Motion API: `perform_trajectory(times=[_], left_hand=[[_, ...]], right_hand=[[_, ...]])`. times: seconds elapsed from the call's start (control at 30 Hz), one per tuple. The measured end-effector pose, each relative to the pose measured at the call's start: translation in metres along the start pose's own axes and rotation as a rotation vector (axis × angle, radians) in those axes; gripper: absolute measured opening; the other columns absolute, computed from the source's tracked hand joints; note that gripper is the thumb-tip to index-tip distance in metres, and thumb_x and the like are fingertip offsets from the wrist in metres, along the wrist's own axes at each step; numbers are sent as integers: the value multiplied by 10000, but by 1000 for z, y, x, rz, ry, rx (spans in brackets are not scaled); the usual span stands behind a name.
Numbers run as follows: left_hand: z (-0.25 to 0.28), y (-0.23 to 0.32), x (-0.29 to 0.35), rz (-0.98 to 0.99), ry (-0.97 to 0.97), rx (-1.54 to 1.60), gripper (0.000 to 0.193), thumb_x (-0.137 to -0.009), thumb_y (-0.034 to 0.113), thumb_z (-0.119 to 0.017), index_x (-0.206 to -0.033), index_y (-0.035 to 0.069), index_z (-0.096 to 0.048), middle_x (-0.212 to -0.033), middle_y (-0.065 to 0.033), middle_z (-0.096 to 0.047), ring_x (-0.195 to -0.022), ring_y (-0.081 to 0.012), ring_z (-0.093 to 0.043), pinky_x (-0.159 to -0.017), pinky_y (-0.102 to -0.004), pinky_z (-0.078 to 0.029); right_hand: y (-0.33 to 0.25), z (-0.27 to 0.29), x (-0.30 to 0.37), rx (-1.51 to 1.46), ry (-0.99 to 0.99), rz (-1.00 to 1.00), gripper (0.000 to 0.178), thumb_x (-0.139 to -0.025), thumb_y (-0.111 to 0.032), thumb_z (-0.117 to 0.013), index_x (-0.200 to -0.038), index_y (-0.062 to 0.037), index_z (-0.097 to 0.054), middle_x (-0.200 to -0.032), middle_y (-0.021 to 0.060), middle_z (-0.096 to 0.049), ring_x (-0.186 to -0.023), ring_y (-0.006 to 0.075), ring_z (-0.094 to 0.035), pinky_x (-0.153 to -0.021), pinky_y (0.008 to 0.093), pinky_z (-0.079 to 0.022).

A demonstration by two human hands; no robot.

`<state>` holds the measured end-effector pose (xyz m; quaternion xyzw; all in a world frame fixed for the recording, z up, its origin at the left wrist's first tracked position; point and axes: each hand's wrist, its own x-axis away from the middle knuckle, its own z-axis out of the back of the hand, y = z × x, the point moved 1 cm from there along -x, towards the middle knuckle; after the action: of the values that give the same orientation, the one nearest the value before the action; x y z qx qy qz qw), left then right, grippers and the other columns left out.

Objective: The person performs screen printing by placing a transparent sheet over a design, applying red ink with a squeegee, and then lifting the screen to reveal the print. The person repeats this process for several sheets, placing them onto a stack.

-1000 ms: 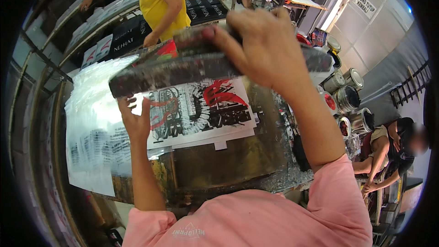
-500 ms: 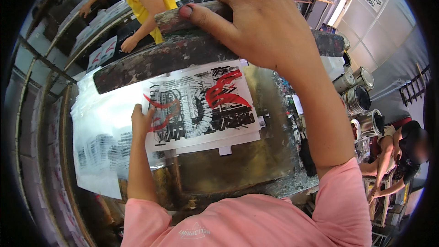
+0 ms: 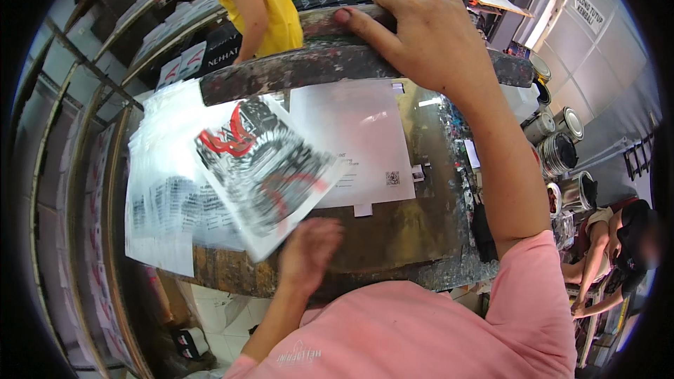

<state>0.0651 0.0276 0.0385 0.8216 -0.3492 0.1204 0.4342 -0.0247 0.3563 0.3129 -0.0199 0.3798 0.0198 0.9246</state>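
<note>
My right hand (image 3: 432, 38) is closed over a dark, paint-stained frame (image 3: 281, 74) raised above the table, thumb on its near side. Blurred by motion, my left hand (image 3: 310, 253) is beside the lower right corner of a white sheet printed in black and red (image 3: 256, 161). That sheet is tilted, partly blurred, and overlaps a stack of white sheets (image 3: 158, 168) on the left. Whether my left fingers grip it I cannot tell. A plainer white sheet (image 3: 358, 133) with a small square code lies flat on the brownish table (image 3: 379, 238) below the frame.
Small white tabs (image 3: 362, 210) touch the plain sheet's edges. Open cans (image 3: 558, 154) stand along the right. Racks with printed sheets (image 3: 105, 238) line the left side. Across the frame is a person in a yellow shirt (image 3: 256, 3); another person (image 3: 611, 253) sits at far right.
The printed sheet has moved left and turned, uncovering the plain sheet. My left hand has moved right and nearer to me. My right hand stays on the frame.
</note>
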Motion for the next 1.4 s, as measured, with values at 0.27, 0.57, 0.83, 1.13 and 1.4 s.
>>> perform_trajectory(times=[0.27,0.57,0.83,1.13,1.4], left_hand=[[-78,56,-68,-994,10,-1804,887,-870,684,-749,-1449,23,-625,-1533,-267,-536,-1383,-460,-520,-1156,-597,-381],[-67,16,-167,-959,-239,-2077,1086,-792,822,-712,-1568,85,-528,-1681,-236,-382,-1571,-507,-284,-1267,-717,-114],[-98,22,-175,-894,-258,-1992,1090,-727,809,-780,-1526,97,-577,-1654,-225,-411,-1553,-492,-315,-1272,-704,-133],[-114,41,-149,-957,-53,-1847,1075,-714,703,-875,-1518,57,-572,-1581,-227,-501,-1473,-439,-451,-1223,-646,-302],[-72,142,-37,-730,-68,-393,995,-771,158,-952,-1585,-15,-406,-1175,-77,-684,-1047,-189,-672,-988,-365,-587]], right_hand=[[-12,9,24,-23,58,48,556,-1003,-596,-637,-841,-66,-677,-831,159,-689,-864,365,-676,-834,489,-445],[2,4,-5,-31,-19,29,672,-1014,-686,-550,-809,-67,-712,-781,186,-715,-807,416,-704,-827,531,-468],[4,28,-20,-49,-280,-48,726,-1087,-654,-432,-893,-21,-731,-816,162,-720,-815,304,-697,-931,467,-488],[-1,18,-23,18,46,32,696,-987,-676,-603,-758,-25,-697,-769,221,-699,-800,435,-703,-766,515,-529],[5,-13,68,-131,-443,22,425,-981,-470,-696,-1103,-66,-645,-1058,171,-702,-1119,398,-660,-974,582,-424]])
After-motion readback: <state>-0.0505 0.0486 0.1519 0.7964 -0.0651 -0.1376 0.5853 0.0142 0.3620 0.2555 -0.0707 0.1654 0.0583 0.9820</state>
